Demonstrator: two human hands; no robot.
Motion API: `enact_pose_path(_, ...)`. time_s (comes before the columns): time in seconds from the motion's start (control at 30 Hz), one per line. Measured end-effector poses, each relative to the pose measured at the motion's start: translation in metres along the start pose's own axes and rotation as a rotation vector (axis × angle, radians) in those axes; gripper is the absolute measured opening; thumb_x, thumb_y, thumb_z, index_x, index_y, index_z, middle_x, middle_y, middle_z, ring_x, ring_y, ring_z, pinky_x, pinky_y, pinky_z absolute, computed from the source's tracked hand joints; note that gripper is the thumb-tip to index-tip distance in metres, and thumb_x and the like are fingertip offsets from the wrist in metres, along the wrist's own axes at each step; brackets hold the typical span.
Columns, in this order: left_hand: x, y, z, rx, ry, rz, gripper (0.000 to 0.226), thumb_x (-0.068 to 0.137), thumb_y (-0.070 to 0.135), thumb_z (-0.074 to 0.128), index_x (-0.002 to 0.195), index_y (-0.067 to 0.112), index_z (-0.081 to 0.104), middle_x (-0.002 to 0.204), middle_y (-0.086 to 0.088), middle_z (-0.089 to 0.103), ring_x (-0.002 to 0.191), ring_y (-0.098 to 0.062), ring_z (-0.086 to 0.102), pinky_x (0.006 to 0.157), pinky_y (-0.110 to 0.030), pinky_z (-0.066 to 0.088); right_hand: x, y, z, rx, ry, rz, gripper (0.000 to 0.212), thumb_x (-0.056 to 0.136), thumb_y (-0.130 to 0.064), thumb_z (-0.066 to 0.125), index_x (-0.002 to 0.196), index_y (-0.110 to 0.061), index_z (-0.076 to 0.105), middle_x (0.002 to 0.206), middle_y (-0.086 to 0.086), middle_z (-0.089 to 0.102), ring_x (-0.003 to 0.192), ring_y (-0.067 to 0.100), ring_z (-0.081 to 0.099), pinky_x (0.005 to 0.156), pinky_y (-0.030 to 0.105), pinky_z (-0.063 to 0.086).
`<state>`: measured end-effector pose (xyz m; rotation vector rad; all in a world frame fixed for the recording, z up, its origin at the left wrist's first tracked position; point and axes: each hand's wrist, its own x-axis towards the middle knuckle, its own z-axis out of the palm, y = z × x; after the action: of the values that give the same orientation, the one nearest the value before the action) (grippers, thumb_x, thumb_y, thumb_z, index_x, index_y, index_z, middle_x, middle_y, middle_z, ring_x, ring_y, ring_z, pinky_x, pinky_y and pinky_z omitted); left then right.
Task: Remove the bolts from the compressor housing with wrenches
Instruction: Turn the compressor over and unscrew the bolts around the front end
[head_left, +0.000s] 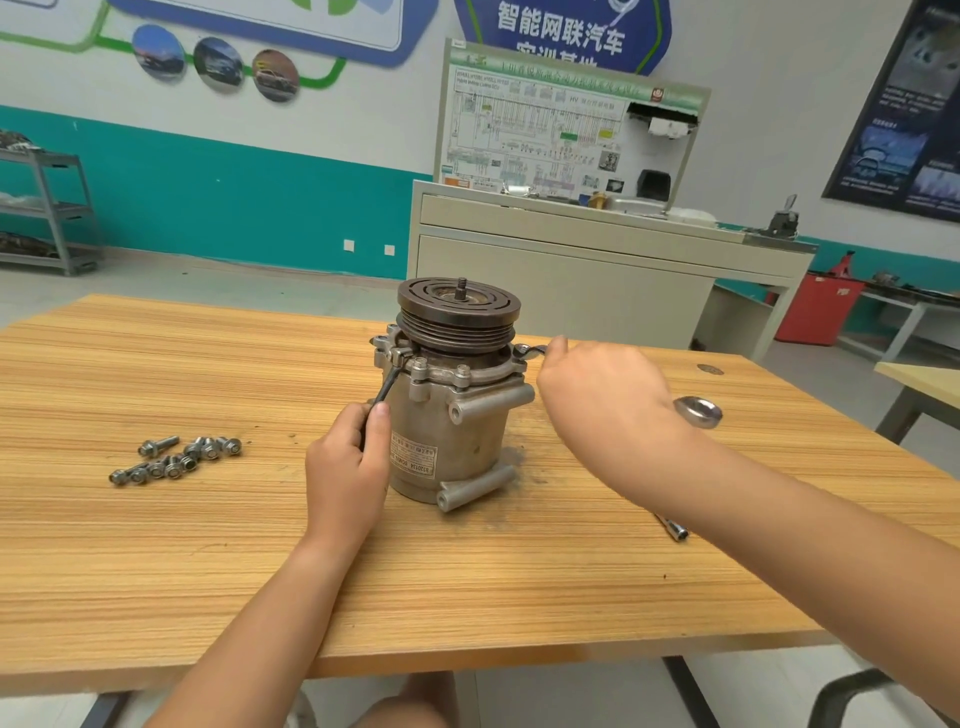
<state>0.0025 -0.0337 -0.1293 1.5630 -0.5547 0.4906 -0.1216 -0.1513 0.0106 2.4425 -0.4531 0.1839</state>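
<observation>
The compressor (451, 415) stands upright on the wooden table (208, 545), its dark pulley on top. Bolts (422, 366) sit in the housing flange below the pulley. My left hand (347, 467) grips a dark wrench (385, 387) whose head sits on the flange's left side. My right hand (608, 395) holds a silver wrench whose jaw (524, 352) is at the flange's right edge and whose ring end (698, 411) sticks out behind my wrist.
Several loose bolts (176, 460) lie in a cluster on the table's left. A small socket piece (675, 530) lies on the table under my right forearm. A cabinet with a wiring display board (566, 135) stands behind the table.
</observation>
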Motion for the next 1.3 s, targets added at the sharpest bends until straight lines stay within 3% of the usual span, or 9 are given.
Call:
enact_pose_path(0.1, 0.000, -0.001, 0.000, 0.004, 0.002, 0.004, 0.035, 0.097, 0.012, 0.049, 0.066, -0.003, 0.048, 0.050, 0.002, 0.036, 0.050, -0.008, 0.038, 0.046, -0.021, 0.025, 0.002, -0.003, 0.001, -0.014, 0.015, -0.037, 0.040, 0.090, 0.003, 0.041, 0.130, 0.003, 0.040, 0.094, 0.006, 0.049, 0.095, 0.026, 0.055, 0.056, 0.029, 0.035)
enact_pose_path(0.17, 0.000, -0.001, 0.000, 0.004, 0.001, 0.007, 0.035, 0.097, 0.012, 0.049, 0.065, -0.002, 0.046, 0.049, 0.004, 0.034, 0.048, -0.007, 0.037, 0.046, -0.021, 0.025, 0.004, 0.010, 0.009, -0.019, 0.062, -0.049, 0.042, 0.090, 0.000, 0.040, 0.132, -0.003, 0.039, 0.068, 0.000, 0.034, 0.068, 0.022, 0.048, 0.045, 0.025, 0.029)
enact_pose_path(0.27, 0.001, -0.001, 0.000, 0.002, 0.000, 0.004, 0.035, 0.097, 0.013, 0.049, 0.065, -0.002, 0.045, 0.050, 0.004, 0.034, 0.048, -0.007, 0.036, 0.046, -0.021, 0.025, 0.011, 0.035, 0.027, -0.056, 0.151, -0.018, 0.041, 0.091, -0.007, 0.038, 0.131, -0.012, 0.037, 0.058, -0.001, 0.027, 0.047, 0.015, 0.028, 0.039, 0.026, 0.018)
enact_pose_path(0.43, 0.000, -0.001, 0.000, 0.007, -0.005, 0.003, 0.034, 0.097, 0.013, 0.048, 0.064, 0.002, 0.046, 0.050, 0.001, 0.036, 0.048, -0.010, 0.033, 0.046, -0.027, 0.023, 0.045, 0.050, 0.064, 0.049, 0.329, -0.044, 0.026, 0.086, 0.004, 0.043, 0.109, -0.006, 0.051, 0.082, 0.007, 0.060, 0.074, 0.027, 0.060, 0.052, 0.029, 0.029)
enact_pose_path(0.53, 0.000, -0.001, 0.000, 0.002, -0.008, -0.008, 0.033, 0.097, 0.014, 0.049, 0.067, 0.000, 0.049, 0.051, -0.001, 0.039, 0.049, -0.010, 0.035, 0.047, -0.028, 0.024, 0.071, 0.040, 0.077, 0.311, 0.484, -0.085, 0.021, 0.077, 0.017, 0.049, 0.088, 0.006, 0.062, 0.079, 0.020, 0.066, 0.072, 0.034, 0.064, 0.056, 0.034, 0.043)
enact_pose_path(0.73, 0.000, -0.002, 0.000, 0.016, -0.003, 0.000, 0.032, 0.097, 0.012, 0.049, 0.066, 0.002, 0.049, 0.050, 0.004, 0.038, 0.048, -0.006, 0.037, 0.046, -0.022, 0.025, 0.097, 0.019, 0.082, 0.519, 0.520, -0.032, 0.031, 0.087, 0.003, 0.041, 0.109, -0.007, 0.062, 0.103, 0.011, 0.067, 0.093, 0.031, 0.059, 0.071, 0.036, 0.044)
enact_pose_path(0.93, 0.000, -0.001, 0.000, 0.015, -0.007, -0.009, 0.032, 0.097, 0.015, 0.049, 0.069, -0.002, 0.052, 0.050, 0.003, 0.039, 0.048, -0.006, 0.037, 0.046, -0.021, 0.027, 0.059, 0.049, 0.066, 0.933, 0.638, 0.248, 0.028, 0.099, -0.018, 0.035, 0.120, -0.004, 0.047, 0.076, 0.011, 0.059, 0.069, 0.032, 0.056, 0.060, 0.040, 0.043)
enact_pose_path(1.17, 0.000, 0.001, -0.001, 0.003, -0.024, -0.004, 0.033, 0.097, 0.017, 0.048, 0.074, -0.006, 0.054, 0.055, -0.016, 0.047, 0.052, -0.009, 0.039, 0.047, -0.021, 0.028, -0.002, 0.042, 0.045, 0.452, 0.251, 0.129, 0.028, 0.096, -0.018, 0.037, 0.123, -0.017, 0.045, 0.081, 0.009, 0.061, 0.071, 0.030, 0.054, 0.054, 0.031, 0.036)
enact_pose_path(1.3, 0.000, 0.001, -0.001, 0.005, -0.025, -0.007, 0.034, 0.097, 0.017, 0.047, 0.069, -0.002, 0.051, 0.051, 0.001, 0.039, 0.048, -0.006, 0.037, 0.045, -0.020, 0.027, 0.005, 0.028, 0.040, 0.363, 0.135, 0.104, 0.034, 0.095, -0.013, 0.038, 0.128, -0.017, 0.042, 0.091, 0.006, 0.062, 0.079, 0.026, 0.054, 0.056, 0.030, 0.034)
